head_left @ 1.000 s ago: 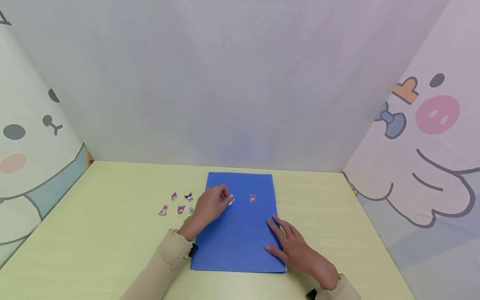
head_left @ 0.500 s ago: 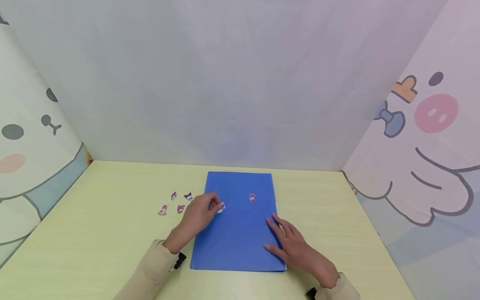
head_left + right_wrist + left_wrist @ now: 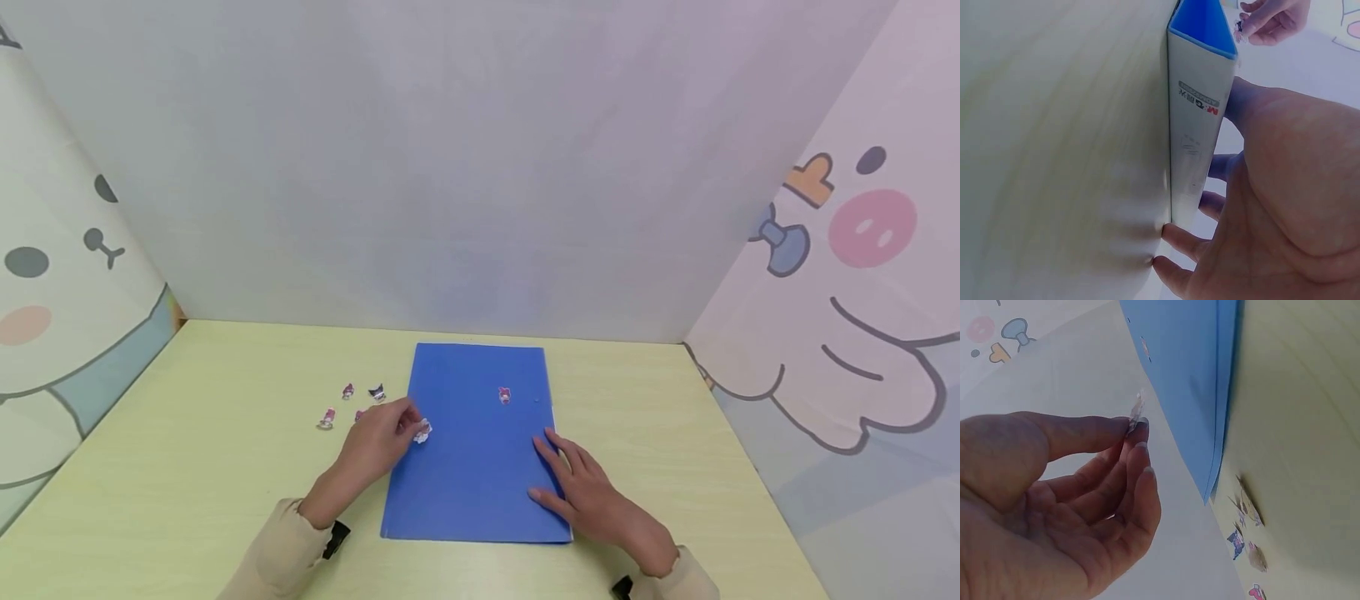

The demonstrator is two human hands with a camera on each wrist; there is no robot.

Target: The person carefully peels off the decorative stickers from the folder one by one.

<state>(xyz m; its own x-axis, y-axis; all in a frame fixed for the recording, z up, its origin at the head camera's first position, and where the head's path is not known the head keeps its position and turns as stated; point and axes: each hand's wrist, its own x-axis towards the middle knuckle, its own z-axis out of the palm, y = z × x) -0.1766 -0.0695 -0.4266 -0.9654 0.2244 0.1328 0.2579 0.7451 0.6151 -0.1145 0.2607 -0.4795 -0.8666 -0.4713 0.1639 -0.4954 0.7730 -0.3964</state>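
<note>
Sticker (image 3: 422,431) pinched in the left hand (image 3: 378,437), the nearer one: we see it at three o'clock from that hand, over the nine-o'clock side of the folder (image 3: 472,483), whose long axis runs twelve to six. The right hand (image 3: 588,493), fingers extended, grasping nothing, rests at the folder's four.

Pink sticker (image 3: 358,415) partly behind left grip (image 3: 375,442)

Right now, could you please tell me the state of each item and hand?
Blue folder: closed, flat on the table.
Left hand: pinching the held sticker.
Held sticker: raised off the folder.
Right hand: resting on the folder's right edge.
Pink sticker: lying on the folder.
Loose stickers: lying left of the folder.
</note>
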